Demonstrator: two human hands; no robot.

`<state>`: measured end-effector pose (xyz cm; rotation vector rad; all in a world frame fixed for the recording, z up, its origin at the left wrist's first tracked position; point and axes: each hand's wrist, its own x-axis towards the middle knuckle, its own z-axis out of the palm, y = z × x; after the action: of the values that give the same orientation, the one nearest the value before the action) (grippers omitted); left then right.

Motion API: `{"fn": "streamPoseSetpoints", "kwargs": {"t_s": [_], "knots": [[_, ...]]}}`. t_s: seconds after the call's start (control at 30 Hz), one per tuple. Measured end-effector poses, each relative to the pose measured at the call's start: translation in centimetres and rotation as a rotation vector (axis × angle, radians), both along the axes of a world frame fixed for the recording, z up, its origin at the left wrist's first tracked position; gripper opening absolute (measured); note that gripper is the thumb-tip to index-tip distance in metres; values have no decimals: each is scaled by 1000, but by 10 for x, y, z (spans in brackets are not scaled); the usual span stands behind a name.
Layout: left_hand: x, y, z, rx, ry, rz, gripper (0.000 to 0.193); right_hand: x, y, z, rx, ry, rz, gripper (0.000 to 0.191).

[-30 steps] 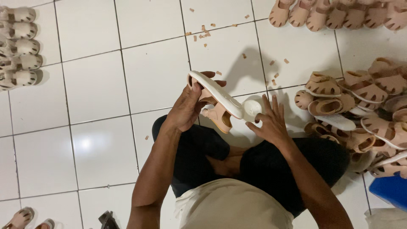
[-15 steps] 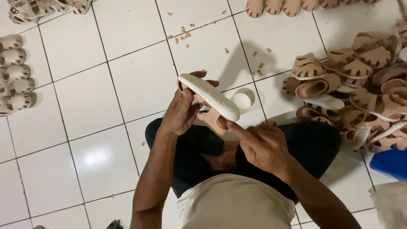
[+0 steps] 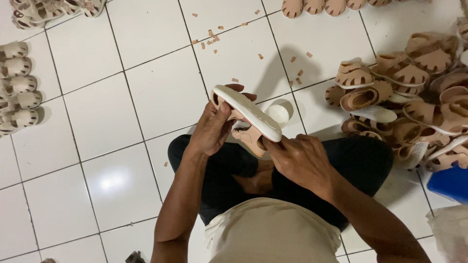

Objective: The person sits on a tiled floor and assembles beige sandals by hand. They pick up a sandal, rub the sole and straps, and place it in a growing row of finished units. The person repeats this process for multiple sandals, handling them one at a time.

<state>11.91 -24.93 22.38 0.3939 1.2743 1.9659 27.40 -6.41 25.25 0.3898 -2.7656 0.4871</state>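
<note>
The white tiled floor (image 3: 146,97) is seen from above, filling the view; a seated person's dark trousers and beige shirt are seen at the bottom centre. A large loose heap of tan sandals (image 3: 414,97) is piled at the right, soles and straps mixed. A row of pale sandals (image 3: 17,87) is lined up along the left edge, well apart from the hands, and a further row of tan sandals (image 3: 324,6) is cut off by the top edge. A blue container (image 3: 451,182) is partly seen at the right edge, below the heap.

A single sandal (image 3: 248,114) is held above the lap, white sole turned upward, tan upper below. The left hand (image 3: 212,129) is closed around its toe end, thumb laid on the sole. The right hand (image 3: 297,158) is closed at the heel end, fingers pinched on the tan strap under the sole. A small white round object (image 3: 279,113) is seen on the floor just behind the sandal. Small tan scraps (image 3: 212,36) are scattered on the tiles toward the top.
</note>
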Motion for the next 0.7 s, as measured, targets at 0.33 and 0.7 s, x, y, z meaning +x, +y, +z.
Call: {"fn": "streamPoseSetpoints", "kwargs": {"t_s": [0.33, 0.7], "knots": [[-3, 0, -6, 32, -12, -14, 72, 0, 2, 5, 120, -25, 8, 36], [-6, -4, -8, 55, -10, -6, 69, 5, 11, -7, 80, -40, 79, 39]]}}
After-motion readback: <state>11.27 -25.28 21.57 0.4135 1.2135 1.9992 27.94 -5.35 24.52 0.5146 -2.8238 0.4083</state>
